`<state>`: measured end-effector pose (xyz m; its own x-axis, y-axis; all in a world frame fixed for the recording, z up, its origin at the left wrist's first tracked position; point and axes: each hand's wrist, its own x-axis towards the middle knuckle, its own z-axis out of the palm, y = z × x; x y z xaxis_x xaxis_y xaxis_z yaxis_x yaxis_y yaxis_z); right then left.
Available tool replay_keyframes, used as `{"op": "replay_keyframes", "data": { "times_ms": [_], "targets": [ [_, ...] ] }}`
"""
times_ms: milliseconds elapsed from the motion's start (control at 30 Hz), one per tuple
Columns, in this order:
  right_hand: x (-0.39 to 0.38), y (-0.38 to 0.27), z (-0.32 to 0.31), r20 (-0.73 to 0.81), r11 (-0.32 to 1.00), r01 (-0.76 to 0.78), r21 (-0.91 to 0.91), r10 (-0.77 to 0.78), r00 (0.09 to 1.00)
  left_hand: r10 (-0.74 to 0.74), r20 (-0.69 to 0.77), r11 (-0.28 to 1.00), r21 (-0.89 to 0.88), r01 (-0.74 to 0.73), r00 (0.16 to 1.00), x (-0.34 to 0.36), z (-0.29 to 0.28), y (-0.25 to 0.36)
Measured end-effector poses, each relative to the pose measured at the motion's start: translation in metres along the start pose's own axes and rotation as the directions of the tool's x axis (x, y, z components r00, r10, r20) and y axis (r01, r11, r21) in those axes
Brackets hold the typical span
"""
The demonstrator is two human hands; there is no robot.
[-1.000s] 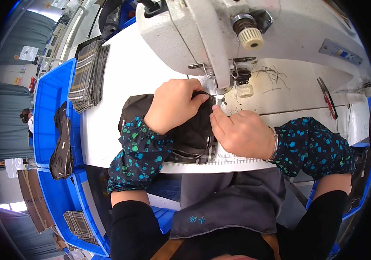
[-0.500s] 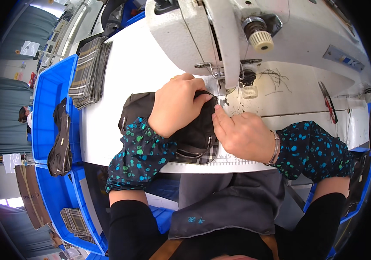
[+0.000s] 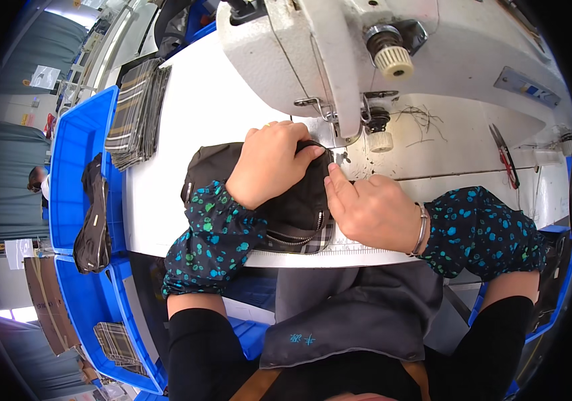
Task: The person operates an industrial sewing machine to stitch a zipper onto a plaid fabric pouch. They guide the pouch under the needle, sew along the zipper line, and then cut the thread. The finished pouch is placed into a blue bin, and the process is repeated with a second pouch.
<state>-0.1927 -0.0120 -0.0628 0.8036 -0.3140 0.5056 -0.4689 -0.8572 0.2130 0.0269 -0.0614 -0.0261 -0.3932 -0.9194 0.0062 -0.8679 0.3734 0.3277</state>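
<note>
A black fabric pouch with a zipper and a plaid lining lies on the white sewing table, right under the head of the white sewing machine. My left hand presses down on the top of the pouch, fingers curled toward the needle area. My right hand rests flat at the pouch's right edge, fingertips pushing on the fabric near the presser foot. Both wrists wear dark sleeve covers with teal dots.
A stack of plaid fabric pieces lies at the table's left edge. Blue bins to the left hold dark pouches and more plaid pieces. Red-handled snips lie at the right. Another person's head shows far left.
Both hands stay on the pouch in nearly the same pose; the view has shifted slightly, and the pouch edge sits a little closer under the machine head.
</note>
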Motion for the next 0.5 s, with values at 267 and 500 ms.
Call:
{"op": "replay_keyframes", "data": {
  "times_ms": [267,500],
  "targets": [
    [0.001,0.010,0.004,0.013,0.998,-0.043,-0.052,0.044,0.999,-0.014,-0.091,1.000,-0.002,0.013,0.996,0.015,0.014,-0.006],
    [0.002,0.022,0.006,0.077,0.994,-0.107,-0.015,0.108,0.991,0.123,-0.284,0.992,0.028,-0.120,0.951,0.035,0.029,-0.016]
  ]
}}
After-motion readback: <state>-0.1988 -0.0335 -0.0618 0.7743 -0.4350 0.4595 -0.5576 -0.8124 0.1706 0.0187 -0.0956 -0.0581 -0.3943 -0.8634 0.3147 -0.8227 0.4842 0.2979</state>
